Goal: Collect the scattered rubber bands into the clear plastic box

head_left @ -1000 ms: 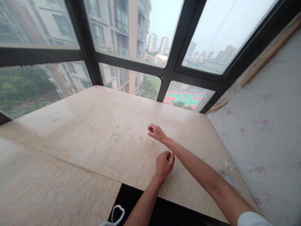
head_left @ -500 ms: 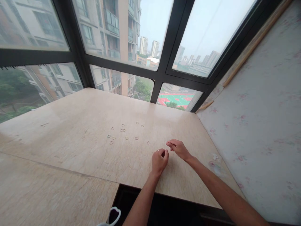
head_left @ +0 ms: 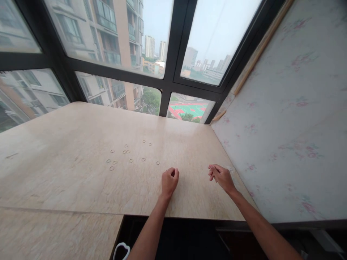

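Several thin, pale rings lie scattered on the beige marble-patterned tabletop (head_left: 89, 126). One ring (head_left: 158, 164) is nearest to my left hand, and two rings (head_left: 126, 152) touch or overlap each other. My left hand (head_left: 169, 181) rests near the front edge with its fingers curled and thumb closed in. A tiny light spot shows at its fingers; what it holds, if anything, I cannot make out. Farther right, my right hand (head_left: 220, 177) is above the surface, thumb and forefinger pinched together, the other fingers loosely curled. Anything between those fingertips is too small to see.
Clear plastic (head_left: 230, 169) lies partly behind my right hand, beside the flower-patterned wall (head_left: 271, 144). Dark-framed windows (head_left: 121, 74) border the far side. A white curved object (head_left: 121, 245) shows below the front edge, and a small thin mark or scrap (head_left: 11, 156) lies far left.
My right hand has moved right, away from my left hand and towards the wall. My left hand keeps its closed shape. The view has turned to the right.
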A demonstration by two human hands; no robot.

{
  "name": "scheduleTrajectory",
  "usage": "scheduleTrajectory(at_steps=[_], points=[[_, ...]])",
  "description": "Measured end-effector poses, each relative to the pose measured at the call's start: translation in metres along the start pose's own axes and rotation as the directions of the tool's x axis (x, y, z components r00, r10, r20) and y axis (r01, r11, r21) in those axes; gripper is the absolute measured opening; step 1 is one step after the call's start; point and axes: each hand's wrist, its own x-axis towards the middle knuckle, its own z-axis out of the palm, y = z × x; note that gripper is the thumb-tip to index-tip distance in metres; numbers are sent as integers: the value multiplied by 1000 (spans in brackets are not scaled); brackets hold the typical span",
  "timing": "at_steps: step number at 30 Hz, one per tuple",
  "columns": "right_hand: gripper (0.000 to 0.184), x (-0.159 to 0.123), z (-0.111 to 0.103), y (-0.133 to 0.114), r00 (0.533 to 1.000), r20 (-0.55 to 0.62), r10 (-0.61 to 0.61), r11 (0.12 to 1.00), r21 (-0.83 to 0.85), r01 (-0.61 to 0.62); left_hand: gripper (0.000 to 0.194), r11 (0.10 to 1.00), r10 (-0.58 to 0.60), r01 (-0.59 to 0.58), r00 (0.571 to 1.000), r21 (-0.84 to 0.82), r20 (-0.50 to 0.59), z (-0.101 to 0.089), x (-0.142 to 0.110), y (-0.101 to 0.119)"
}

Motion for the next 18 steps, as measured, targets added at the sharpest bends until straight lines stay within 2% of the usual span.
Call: scheduleTrajectory(at_steps=[7,13,18], points=[[54,-12,-30,20,999,-32,38,995,89,-35,36,1000,-17,18,999,-8,37,-3,2,1],[45,-22,-72,40,990,-94,104,994,26,-102,35,998,-66,67,997,-13,47,-3,3,2],[39,-23,-108,59,976,-207,73,996,-42,-84,35,995,-99,100,994,-14,42,-1,2,2]])
